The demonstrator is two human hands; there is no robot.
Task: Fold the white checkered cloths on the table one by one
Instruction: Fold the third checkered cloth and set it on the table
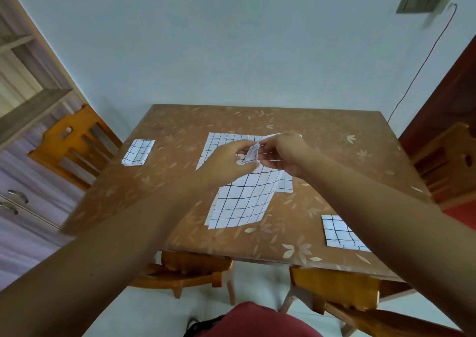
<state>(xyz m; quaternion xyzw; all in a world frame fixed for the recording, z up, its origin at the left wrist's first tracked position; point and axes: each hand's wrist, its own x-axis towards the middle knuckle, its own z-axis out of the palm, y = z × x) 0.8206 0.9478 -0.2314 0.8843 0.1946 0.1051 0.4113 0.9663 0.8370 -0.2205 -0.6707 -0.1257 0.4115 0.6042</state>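
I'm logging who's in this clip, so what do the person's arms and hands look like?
The left forearm and right forearm are bare, no sleeves in view. The left hand and right hand wear no gloves; no ring, watch or bracelet shows. A dark red garment shows at the bottom edge.

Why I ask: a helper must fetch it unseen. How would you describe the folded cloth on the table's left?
On the brown leaf-patterned table, look to the left edge, beside the wooden chair. The small folded checkered cloth lies there alone; the other folded cloth sits at the near right corner.
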